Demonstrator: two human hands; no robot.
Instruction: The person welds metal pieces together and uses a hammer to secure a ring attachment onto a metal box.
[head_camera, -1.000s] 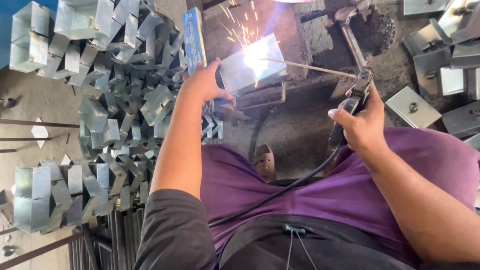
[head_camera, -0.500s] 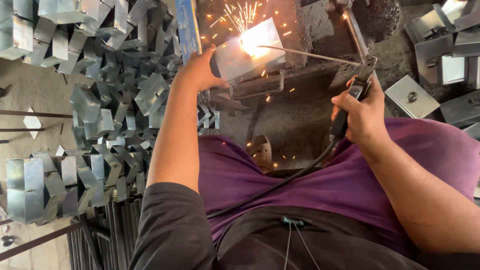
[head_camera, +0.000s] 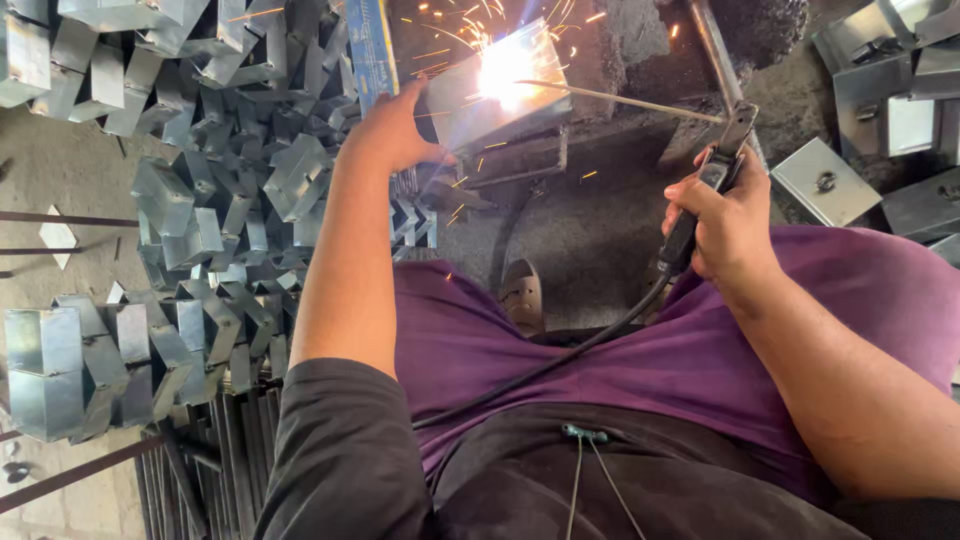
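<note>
Our left hand (head_camera: 392, 128) presses on the near left edge of the metal box (head_camera: 495, 95), fingers curled against it, and the box sits tilted on a dark stand (head_camera: 520, 160) on the floor ahead of our knees, with a bright arc and sparks at its top face. Our right hand (head_camera: 730, 225) has its fingers closed round the black holder (head_camera: 705, 205), whose rod (head_camera: 620, 100) reaches left to touch the box at the glare, while its cable (head_camera: 560, 360) trails back across our purple trousers. A heap of folded boxes (head_camera: 200, 200) lies on the floor to the left, and more boxes (head_camera: 880, 90) lie at the top right.
</note>
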